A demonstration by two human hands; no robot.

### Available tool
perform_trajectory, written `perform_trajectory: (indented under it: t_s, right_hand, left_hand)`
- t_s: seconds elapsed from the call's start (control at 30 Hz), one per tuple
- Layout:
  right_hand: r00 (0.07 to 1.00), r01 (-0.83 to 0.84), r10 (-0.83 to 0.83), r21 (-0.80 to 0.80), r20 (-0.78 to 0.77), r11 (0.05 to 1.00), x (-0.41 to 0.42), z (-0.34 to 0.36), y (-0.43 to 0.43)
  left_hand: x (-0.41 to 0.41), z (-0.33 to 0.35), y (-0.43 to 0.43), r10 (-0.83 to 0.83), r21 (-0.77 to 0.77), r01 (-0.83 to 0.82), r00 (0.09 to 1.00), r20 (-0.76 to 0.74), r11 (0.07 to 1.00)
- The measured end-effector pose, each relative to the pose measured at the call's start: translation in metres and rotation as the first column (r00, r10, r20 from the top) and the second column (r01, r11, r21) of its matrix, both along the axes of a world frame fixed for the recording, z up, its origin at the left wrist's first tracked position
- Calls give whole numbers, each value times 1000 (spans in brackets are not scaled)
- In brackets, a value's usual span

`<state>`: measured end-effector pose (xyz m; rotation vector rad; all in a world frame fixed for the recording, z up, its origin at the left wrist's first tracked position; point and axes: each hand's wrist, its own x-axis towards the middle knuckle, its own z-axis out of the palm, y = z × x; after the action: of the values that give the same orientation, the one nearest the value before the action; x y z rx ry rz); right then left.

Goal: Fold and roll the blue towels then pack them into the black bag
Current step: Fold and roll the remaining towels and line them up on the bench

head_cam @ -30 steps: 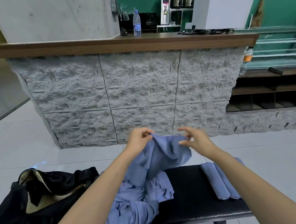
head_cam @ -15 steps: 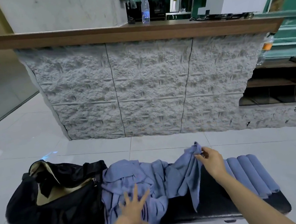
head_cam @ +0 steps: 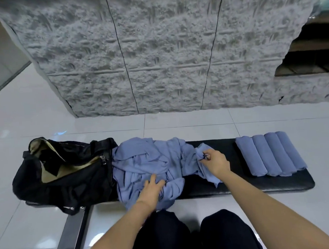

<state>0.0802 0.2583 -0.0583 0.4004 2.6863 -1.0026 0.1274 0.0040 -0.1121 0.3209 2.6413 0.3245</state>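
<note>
While your left hand lies flat, pinning the blue towel pile, draw the towel your right hand pinches slowly toward the tabletop's right edge.

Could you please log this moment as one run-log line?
right hand: pinches towel | left hand: rests on towel pile | rolled towels: four, bench right end | black bag: open, bench left end

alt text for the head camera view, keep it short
A person's right hand pinches a corner from a heap of crumpled blue cloth towels on a long black padded bench; the left hand rests on the heap. An open black fabric bag sits at the left end, four rolled blue towels at the right.
</note>
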Motion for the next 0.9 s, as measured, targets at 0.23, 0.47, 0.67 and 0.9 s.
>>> perform_trajectory:
  t_s: [0.23,0.47,0.67,0.9]
  right_hand:
    - [999,29,-29,-9,-27,1000,-7,0,0]
    - [998,15,-14,8,-68,1000,-3,-9,4]
    - [997,12,-13,-19,-75,1000,-9,-2,11]
    - [985,-121,115,-44,-129,992,-24,50,12]
  left_hand:
    - [-60,105,-5,-14,49,37,908,-418,998]
    - [-82,54,-23,23,-366,31,990,142,930]
    - [-84,32,-29,51,-324,49,955,293,945]
    - [-92,84,0,73,-63,-73,997,9,995]
